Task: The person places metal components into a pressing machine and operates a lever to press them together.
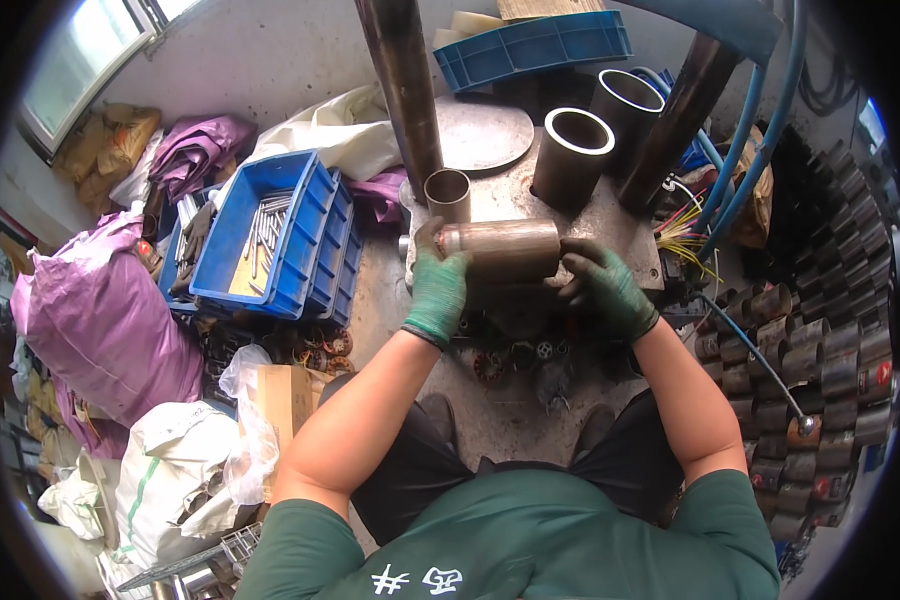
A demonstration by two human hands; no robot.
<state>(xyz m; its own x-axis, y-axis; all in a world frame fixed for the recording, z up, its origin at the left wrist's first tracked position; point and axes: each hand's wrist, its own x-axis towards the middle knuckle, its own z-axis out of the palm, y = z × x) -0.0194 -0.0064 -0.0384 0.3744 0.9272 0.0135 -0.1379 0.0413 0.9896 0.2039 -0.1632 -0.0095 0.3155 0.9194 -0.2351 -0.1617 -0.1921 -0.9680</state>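
Note:
A brown metal cylinder (510, 248) lies on its side in front of me, over the near part of the machine's metal bed (625, 240). My left hand (438, 285), in a green-coated work glove, is closed around its left end. At the other end, my right hand (610, 290), gloved alike, has its fingers apart beside the rim, with its palm off the metal. A short metal tube (448, 197) stands upright just behind the cylinder's left end. Farther back, a wide thick-walled sleeve (572, 165) rises from the bed, and a second sleeve (625, 108) stands behind it.
Two dark columns (402, 90) flank the bed. Blue crates (315, 225) with metal rods stand to the left, near purple sacks (110, 320) and a white sack (175, 480). Stacked metal tubes (820, 350) fill the right. Blue hoses (745, 170) and loose wires (682, 235) hang nearby.

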